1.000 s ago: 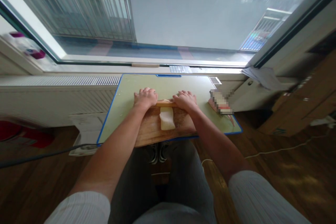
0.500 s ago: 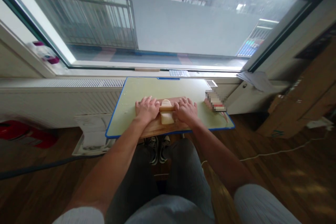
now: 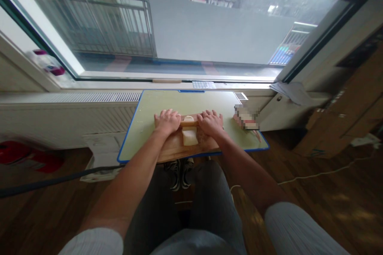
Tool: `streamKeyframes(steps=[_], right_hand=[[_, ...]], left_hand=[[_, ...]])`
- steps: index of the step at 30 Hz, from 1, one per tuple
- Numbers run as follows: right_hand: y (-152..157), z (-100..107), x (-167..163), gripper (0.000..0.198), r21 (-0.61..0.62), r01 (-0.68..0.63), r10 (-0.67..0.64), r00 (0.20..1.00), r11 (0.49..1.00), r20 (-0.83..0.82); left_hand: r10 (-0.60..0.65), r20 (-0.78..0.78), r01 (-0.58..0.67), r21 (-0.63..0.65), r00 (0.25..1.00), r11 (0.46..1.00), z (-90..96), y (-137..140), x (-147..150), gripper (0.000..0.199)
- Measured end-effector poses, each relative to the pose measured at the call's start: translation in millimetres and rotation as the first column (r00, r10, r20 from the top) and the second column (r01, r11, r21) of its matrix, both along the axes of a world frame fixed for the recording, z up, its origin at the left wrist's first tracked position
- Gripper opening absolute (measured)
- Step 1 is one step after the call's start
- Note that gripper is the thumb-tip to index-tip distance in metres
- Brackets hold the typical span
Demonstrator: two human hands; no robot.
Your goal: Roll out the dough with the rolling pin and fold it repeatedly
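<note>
A wooden rolling pin lies crosswise over a flat strip of pale dough. My left hand is closed over the pin's left end, and my right hand covers its right end. Most of the dough shows on the near side of the pin, with a short curled end beyond it. Under the dough is a wooden board, partly hidden by my hands and forearms. The board rests on a pale green, blue-edged table.
At the table's right side lies a blurred-out packet. Behind the table are a radiator and a window sill with a bottle. A red fire extinguisher is at left, cardboard boxes at right. A cord crosses the floor.
The rolling pin now sits nearer the far end of the dough, so less shows beyond it and more on the near side. Both hands keep hold of it. The view has shifted slightly.
</note>
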State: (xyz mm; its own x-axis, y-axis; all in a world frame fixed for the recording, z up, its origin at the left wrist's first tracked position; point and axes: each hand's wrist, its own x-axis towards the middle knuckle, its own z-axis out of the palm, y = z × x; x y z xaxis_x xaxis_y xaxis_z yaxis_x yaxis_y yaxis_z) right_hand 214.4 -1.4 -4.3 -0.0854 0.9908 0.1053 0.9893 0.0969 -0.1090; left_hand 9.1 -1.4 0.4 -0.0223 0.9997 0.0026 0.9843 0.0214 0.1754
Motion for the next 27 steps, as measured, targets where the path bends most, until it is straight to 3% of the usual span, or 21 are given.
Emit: streamKeyframes(steps=[6,12,18,27], right_hand=[[32.4,-1.6,-0.9,0.054,-0.055,0.019,-0.022,0.998,0.998,-0.061],[59.3,1.4,-3.4,0.057,-0.017,0.036,-0.038,0.991,0.999,-0.128],[87.8,0.9,-3.7,0.061,-0.104,0.065,-0.081,0.985,0.992,-0.153],[87.7,1.5,-6.7,0.058,-0.119,0.06,-0.076,0.988,0.991,-0.134]], left_hand=[[-0.011,0.024,0.01,0.047,1.0,0.999,-2.7,28.1,-4.7,0.051],[0.044,0.079,-0.048,0.055,0.996,0.997,-1.4,54.4,-5.9,0.051],[0.084,0.064,-0.089,0.074,0.994,0.993,5.8,74.8,-3.3,0.05],[0.092,0.037,-0.093,0.034,0.995,0.995,-1.9,75.8,-0.9,0.052]])
